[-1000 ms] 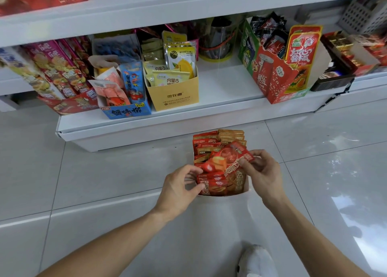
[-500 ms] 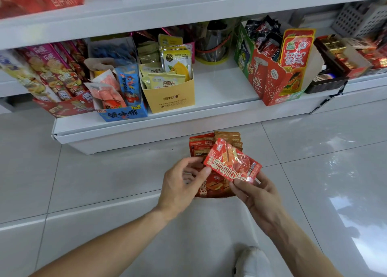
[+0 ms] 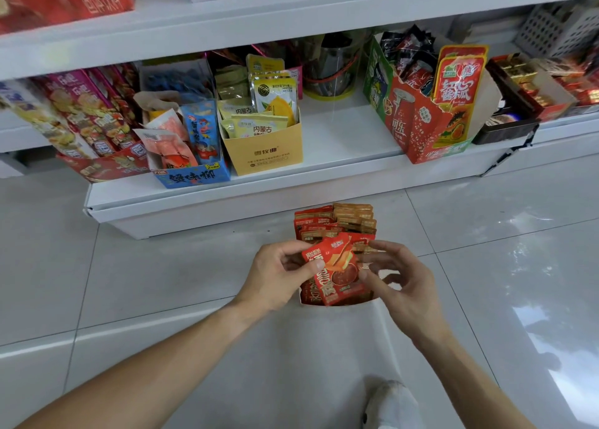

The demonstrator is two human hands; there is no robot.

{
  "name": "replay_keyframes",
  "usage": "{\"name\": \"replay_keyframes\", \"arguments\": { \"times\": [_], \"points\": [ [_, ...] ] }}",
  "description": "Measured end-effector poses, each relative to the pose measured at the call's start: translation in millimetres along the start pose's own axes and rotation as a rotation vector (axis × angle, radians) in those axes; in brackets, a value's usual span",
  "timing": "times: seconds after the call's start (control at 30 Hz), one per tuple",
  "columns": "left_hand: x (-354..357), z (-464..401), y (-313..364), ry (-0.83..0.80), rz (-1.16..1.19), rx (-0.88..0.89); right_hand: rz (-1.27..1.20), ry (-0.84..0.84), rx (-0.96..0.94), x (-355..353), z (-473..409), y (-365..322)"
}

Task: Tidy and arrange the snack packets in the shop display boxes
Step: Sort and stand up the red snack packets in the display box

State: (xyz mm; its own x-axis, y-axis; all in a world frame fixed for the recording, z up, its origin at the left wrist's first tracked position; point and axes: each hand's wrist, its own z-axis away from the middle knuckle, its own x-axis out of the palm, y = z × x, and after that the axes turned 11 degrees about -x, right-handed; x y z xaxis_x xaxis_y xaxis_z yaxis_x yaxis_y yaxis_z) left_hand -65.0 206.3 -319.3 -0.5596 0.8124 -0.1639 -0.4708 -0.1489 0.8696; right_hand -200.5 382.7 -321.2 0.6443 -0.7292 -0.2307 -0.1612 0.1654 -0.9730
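A white display box point(image 3: 337, 325) stands on the floor tiles in front of me, filled with red and brown snack packets point(image 3: 337, 221) standing in rows. Over its near end I hold one red snack packet point(image 3: 337, 269) upright. My left hand point(image 3: 278, 276) pinches the packet's left edge between thumb and fingers. My right hand point(image 3: 398, 276) sits at the packet's right edge with fingers curled and spread, fingertips touching it.
The low white shelf point(image 3: 324, 169) ahead carries a blue box point(image 3: 191, 175), a yellow box point(image 3: 265, 153) of pale packets, a red box point(image 3: 418, 127) and a dark tray point(image 3: 505, 130). A white shoe point(image 3: 392, 406) is at the bottom.
The red packet, held tilted and flat by my right hand, has turned upright and dropped toward the box; my left hand now pinches its left edge.
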Motion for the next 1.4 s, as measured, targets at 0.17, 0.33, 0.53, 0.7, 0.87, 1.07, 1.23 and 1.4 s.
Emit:
{"name": "replay_keyframes", "arguments": {
  "times": [0.17, 0.33, 0.53, 0.7, 0.87, 1.07, 1.23, 1.4],
  "points": [
    [-5.4, -6.3, 6.7, 0.069, -0.232, 0.239, 0.257, 0.025, -0.179, 15.4, -2.4, 2.8],
    [-11.6, -0.2, -18.7, 0.087, -0.525, 0.281, 0.402, -0.031, -0.163, 26.5, 12.1, 24.0],
    [-12.6, -0.9, -58.7, 0.120, -0.748, 0.302, 0.588, -0.141, -0.145, 40.4, 24.6, 56.6],
    [-8.4, -0.8, -42.4, 0.177, -0.783, 0.404, 0.526, 0.003, -0.137, 17.7, 6.6, 36.2],
    [0.5, -9.6, -44.3, 0.186, -0.870, 0.413, 0.550, -0.050, -0.256, 9.8, -45.7, 18.9],
    [0.8, -4.8, -50.1, 0.116, -0.818, 0.451, 0.802, -0.397, -0.398, 20.8, -85.7, 22.0],
    [-2.4, 0.6, -55.0, 0.068, -0.754, 0.438, 0.888, -0.491, -0.417, 23.0, -89.5, 18.2],
    [-2.2, 0.4, -58.5, 0.079, -0.743, 0.459, 0.944, -0.539, -0.419, 33.9, -88.4, 19.7]
  ]
}}
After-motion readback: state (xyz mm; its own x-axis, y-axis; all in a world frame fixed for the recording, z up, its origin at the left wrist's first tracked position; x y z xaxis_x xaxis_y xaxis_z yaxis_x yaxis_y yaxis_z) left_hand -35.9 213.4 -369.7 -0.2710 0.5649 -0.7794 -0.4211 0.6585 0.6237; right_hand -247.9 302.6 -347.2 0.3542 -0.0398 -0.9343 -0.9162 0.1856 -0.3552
